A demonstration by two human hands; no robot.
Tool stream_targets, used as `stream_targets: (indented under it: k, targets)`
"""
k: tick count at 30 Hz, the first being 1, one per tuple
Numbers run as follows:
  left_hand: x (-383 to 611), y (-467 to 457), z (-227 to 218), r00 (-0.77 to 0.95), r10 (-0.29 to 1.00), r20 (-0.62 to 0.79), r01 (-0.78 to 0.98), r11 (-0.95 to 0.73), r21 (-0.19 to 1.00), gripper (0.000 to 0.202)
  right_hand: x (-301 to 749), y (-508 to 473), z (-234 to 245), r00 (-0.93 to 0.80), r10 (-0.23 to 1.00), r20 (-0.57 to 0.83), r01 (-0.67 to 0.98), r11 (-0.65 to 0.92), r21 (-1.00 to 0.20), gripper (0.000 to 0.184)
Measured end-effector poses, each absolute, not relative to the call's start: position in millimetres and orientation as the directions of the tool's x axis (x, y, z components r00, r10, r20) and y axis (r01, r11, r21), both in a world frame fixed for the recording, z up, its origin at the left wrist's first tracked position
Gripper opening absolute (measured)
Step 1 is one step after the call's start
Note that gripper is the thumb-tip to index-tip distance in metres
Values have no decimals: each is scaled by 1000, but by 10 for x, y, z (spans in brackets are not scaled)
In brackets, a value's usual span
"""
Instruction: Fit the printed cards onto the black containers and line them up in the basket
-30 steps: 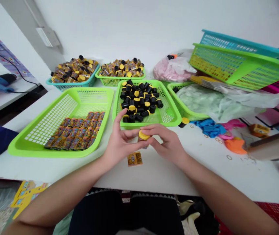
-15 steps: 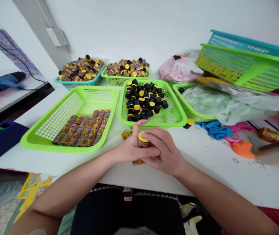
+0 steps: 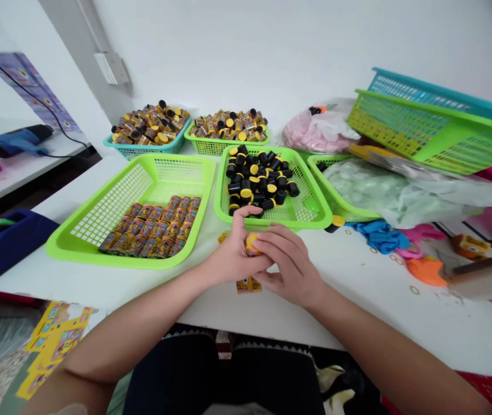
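gripping a yellow-capped jar, left hand, right hand closed round it, more hidden than before

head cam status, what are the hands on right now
Left hand and right hand closed around a yellow-capped canister. Yellow printed card on the table just below them. Green basket rim just ahead of the fingers.

Forward reach from the left hand and right hand is being blocked by a lime-green plastic mesh basket. Leftward passage is being obstructed by a second lime-green mesh basket; only a narrow gap is being left between them. Rightward, a black yellow-capped cylinder is standing in the way.
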State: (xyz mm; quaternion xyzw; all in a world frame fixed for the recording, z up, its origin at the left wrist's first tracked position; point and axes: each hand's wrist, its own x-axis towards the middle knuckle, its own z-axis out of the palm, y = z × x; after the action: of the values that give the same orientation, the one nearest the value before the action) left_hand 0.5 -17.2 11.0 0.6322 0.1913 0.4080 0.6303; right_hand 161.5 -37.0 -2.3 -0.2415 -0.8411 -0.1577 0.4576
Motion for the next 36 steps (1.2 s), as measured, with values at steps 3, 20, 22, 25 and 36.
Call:
stream_targets:
  k: [3,20,22,25,36]
  targets:
    - [-38,-170,118,649,712,268,-222,-160,962,70,1638,-391,-1,-479,218,850,498,865,58,48]
    - [-848,-203,880,354,871,342,524,-487,698,29,1620,207,363,-354,680,642,632,680,-372,58]
    - [-1089,148,964,277,913,300,693,-406,595,33,1779,630,368,-393,882,262,847,457,-269,34]
    - [-1371,704,968,140,974,178,887,-203,416,35,1955,1098,275,-427,903,40,885,426,-188,35]
    - [-1637,1263,581,-18,991,-129,999,24,39,37,2205,827,436,-294,949,119,883,317,-347,41]
